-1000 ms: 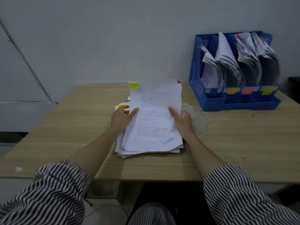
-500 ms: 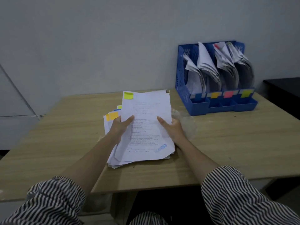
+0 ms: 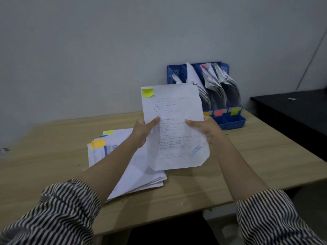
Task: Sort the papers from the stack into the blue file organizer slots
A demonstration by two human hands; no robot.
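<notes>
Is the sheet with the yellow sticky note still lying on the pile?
No, both the left hand and right hand hold the sheet up above the stack on the table.

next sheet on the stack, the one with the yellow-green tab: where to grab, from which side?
Pinch the top sheet at its far edge beside the yellow-green tab, coming from the table's far-left side. That corner shows bare; both hands are busy, and the left forearm covers the near part.

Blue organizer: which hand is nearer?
Right. The right hand holds the sheet just before the organizer; the left hand is further left.
</notes>
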